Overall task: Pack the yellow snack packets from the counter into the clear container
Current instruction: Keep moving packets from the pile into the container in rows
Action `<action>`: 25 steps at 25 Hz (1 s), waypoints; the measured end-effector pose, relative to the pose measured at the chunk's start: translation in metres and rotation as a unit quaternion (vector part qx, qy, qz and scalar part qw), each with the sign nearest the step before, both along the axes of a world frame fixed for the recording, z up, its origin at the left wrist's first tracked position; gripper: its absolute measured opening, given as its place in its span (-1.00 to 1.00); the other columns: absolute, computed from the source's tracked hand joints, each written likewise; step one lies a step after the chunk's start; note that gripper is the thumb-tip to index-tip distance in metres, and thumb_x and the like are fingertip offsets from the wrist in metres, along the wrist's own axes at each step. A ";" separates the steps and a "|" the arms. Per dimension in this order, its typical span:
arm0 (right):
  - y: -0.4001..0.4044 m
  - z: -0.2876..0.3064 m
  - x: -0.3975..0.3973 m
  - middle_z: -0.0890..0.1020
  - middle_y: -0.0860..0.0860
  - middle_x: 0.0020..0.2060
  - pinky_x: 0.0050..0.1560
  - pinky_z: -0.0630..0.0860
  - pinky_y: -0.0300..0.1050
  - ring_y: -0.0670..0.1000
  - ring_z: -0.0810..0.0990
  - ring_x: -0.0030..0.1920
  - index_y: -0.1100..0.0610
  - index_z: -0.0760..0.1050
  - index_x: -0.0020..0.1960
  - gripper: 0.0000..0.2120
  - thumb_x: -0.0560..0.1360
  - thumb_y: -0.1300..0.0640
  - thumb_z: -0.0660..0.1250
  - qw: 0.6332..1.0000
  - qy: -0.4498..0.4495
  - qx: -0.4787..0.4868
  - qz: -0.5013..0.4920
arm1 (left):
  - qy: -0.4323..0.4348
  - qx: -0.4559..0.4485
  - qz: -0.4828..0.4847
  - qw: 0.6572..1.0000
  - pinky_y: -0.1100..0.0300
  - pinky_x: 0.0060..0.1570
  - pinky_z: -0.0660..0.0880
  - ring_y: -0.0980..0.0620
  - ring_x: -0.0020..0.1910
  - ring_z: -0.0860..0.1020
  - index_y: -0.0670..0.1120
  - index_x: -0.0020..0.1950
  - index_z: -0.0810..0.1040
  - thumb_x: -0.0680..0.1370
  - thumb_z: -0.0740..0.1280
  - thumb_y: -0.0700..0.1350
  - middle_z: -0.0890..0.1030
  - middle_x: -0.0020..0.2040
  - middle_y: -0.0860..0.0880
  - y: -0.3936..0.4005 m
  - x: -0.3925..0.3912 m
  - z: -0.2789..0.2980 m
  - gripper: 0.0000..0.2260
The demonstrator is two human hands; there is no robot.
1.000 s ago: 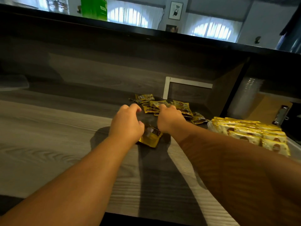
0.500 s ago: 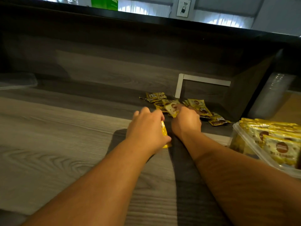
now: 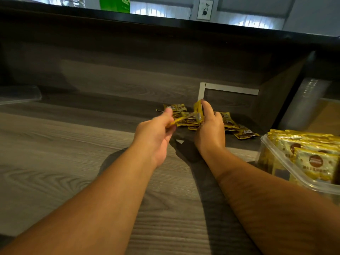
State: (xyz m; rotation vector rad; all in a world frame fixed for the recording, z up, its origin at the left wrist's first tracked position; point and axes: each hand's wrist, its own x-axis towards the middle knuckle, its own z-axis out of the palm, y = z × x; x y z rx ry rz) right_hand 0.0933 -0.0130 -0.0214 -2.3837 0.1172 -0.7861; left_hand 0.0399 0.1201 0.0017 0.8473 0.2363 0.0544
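- While both forearms reach up from the bottom of the frame, the left hand (image 3: 156, 133) sits just left of centre, its thumb and fingers pinching the near end of a yellow packet (image 3: 181, 119) seen edge-on and blurred.
- The right hand (image 3: 209, 129), just right of centre, has its fingers curled round an upright packet (image 3: 198, 109), whose top shows beside the raised forefinger.
- The two hands are close together, both lifted a little above the counter (image 3: 73, 162), and their shadows fall on the wood grain below them.
- Beyond the hands, in the middle of the frame, a loose heap of yellow snack packets (image 3: 239, 129) lies flat on the darker back strip of the counter, spreading to the right.
- At the right edge, the clear container (image 3: 287, 159) stands on the counter, well apart from the heap, with packed packets (image 3: 316, 162) standing in rows inside it and rising above its rim.
- A white frame (image 3: 228, 88) sits on the back panel above the heap.
- A clear lid (image 3: 20, 94) lies at the far left edge.
- A green box (image 3: 115, 4) stands on the dark ledge at the top.
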 end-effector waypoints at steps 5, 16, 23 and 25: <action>-0.006 0.004 -0.004 0.58 -0.04 0.07 0.06 0.50 -0.17 -0.06 0.53 0.05 0.01 0.29 0.44 -0.34 0.45 0.45 0.33 0.988 -0.029 0.147 0.017 | -0.029 -0.059 -0.025 0.998 0.12 0.18 0.57 -0.24 0.22 0.54 -0.37 0.06 0.49 0.45 0.08 -0.58 0.53 0.17 -0.31 0.002 -0.004 0.004 -0.69; -0.007 0.005 -0.003 0.56 0.00 -0.04 -0.35 0.37 -0.29 -0.10 0.53 -0.15 0.08 0.40 0.20 -0.75 0.56 0.28 0.16 0.966 -0.037 0.255 0.037 | 0.002 0.135 0.027 0.990 0.15 -0.30 0.60 -0.04 -0.20 0.73 -0.12 0.10 0.57 0.61 0.39 -0.04 0.72 -0.07 -0.11 -0.006 0.003 -0.007 -0.83; -0.001 0.007 -0.013 0.57 -0.11 -0.09 -0.14 0.45 -0.25 -0.10 0.56 -0.07 0.04 0.46 0.12 -0.72 0.47 0.21 0.44 0.986 0.000 0.164 0.015 | -0.040 0.355 0.112 0.927 0.11 -0.15 0.62 0.13 -0.26 0.70 -0.01 -0.06 0.66 0.47 0.53 -0.07 0.72 -0.25 0.06 -0.006 0.008 -0.020 -0.89; 0.005 0.013 -0.024 0.57 -0.14 -0.15 -0.17 0.46 -0.27 -0.12 0.57 -0.10 0.01 0.47 0.03 -0.78 0.47 0.24 0.43 0.976 0.012 0.216 0.033 | -0.028 0.444 0.132 0.886 0.18 -0.23 0.58 0.15 -0.25 0.70 -0.03 -0.02 0.68 0.47 0.53 -0.09 0.71 -0.23 0.06 -0.005 0.006 -0.021 -0.87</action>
